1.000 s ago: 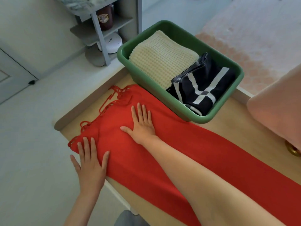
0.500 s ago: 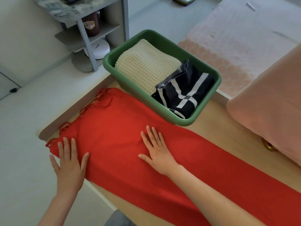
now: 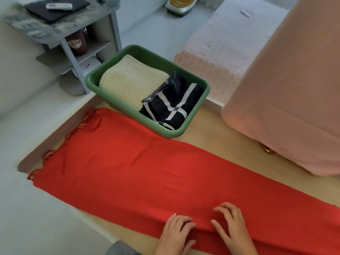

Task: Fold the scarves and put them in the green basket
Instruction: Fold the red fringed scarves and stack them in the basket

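Head view: the red scarf [image 3: 147, 172] lies flat along the worktop [image 3: 230, 133], touching the basket [image 3: 176, 133] (cream scarf [image 3: 128, 80] and navy scarf [image 3: 174, 102] folded inside). The left hand [image 3: 176, 234] curls its fingers round the near hem. The right hand [image 3: 233, 230] arches its fingers onto the cloth, grip unclear.

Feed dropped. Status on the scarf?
Left hand pinches near edge of red scarf; right hand on it, grip unclear. Scarf flat, unfolded. Nothing in the way.
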Available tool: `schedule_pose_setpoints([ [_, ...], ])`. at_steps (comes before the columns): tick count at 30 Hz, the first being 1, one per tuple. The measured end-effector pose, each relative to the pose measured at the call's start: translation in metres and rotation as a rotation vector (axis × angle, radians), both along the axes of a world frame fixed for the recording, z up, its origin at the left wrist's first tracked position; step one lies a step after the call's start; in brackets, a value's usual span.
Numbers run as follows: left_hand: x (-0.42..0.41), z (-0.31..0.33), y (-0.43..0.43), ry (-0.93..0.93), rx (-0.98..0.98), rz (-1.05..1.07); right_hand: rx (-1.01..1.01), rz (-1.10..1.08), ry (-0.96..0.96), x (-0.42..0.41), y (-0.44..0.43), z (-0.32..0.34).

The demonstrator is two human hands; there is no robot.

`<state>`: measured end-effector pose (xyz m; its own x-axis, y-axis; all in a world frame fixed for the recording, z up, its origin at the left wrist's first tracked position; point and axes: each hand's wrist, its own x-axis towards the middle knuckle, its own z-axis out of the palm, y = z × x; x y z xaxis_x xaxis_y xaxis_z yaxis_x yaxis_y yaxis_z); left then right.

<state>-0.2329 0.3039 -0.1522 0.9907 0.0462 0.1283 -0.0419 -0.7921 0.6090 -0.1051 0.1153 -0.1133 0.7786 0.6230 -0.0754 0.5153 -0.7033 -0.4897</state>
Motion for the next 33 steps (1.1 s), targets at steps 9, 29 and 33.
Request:
schedule_pose_setpoints([
  [9,0.028,0.002,-0.01,-0.017,-0.046,0.147,-0.06,-0.08,-0.292,-0.004,-0.111,-0.017],
  [29,0.032,0.003,-0.04,-0.012,0.034,-0.031,0.012,-0.102,-0.314,-0.019,-0.137,-0.032],
  [33,0.008,0.0,-0.041,-0.011,0.118,-0.18,0.044,-0.118,-0.323,-0.04,-0.143,-0.031],
])
